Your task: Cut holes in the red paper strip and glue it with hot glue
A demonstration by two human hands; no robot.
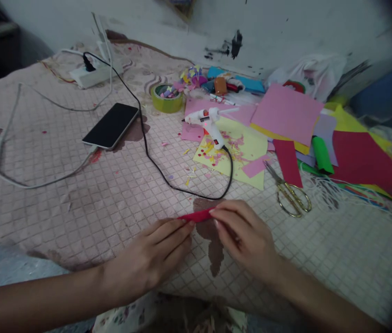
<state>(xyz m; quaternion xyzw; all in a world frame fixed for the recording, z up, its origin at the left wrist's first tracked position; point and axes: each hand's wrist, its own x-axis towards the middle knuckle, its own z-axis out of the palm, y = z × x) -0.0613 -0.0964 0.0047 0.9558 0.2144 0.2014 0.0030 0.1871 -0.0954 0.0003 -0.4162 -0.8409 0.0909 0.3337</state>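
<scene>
Between my two hands, low over the quilted cloth, is a narrow strip of red craft paper or foam (198, 216), perhaps folded. My left hand (157, 252) pinches its left end, fingers pressed together. The right end sits between the thumb and fingertips of my right hand (248, 236). Parts of the strip are hidden under my fingers. Beyond my hands lies a white glue gun (210, 124) on a pale yellow sheet (251, 173) strewn with small paper scraps. Gold-handled scissors (288, 192) rest to the right, beside a red paper piece (288, 162).
A phone (111, 126) on a white cable lies at left, near a white power strip (92, 75). The glue gun's black cord (161, 173) curves across the cloth. Yellow tape (167, 104), pink sheets (286, 113), a green roll (322, 155) and white string (334, 192) lie beyond and right.
</scene>
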